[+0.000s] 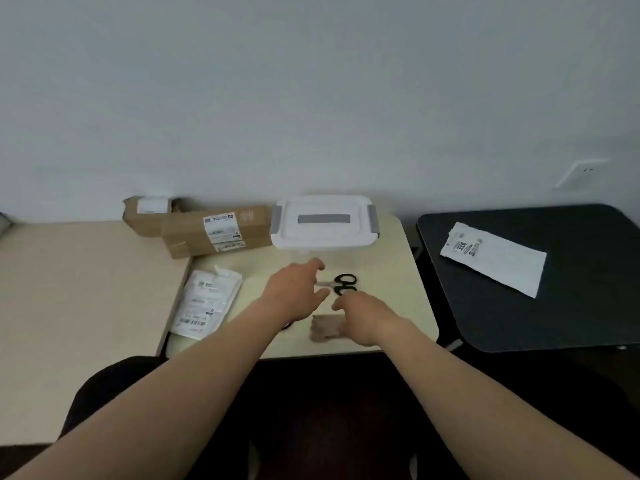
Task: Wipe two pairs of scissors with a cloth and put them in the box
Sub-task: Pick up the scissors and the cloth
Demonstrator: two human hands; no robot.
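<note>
Scissors (345,284) flat on table (391,271) before shut box (323,233), black handles rightward. Left hand (294,289) over blades, forefinger and thumb spread either side of them; contact unclear. Right hand (367,315) just below handles, fingers curled down, covering right edge of cloth (323,328); cannot tell whether gripping it.

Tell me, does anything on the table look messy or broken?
Nothing is spilled. The back cardboard parcel looks torn open at its right end, and the cloth lies crumpled. The white box has its lid on, though scissors must go in.
</note>
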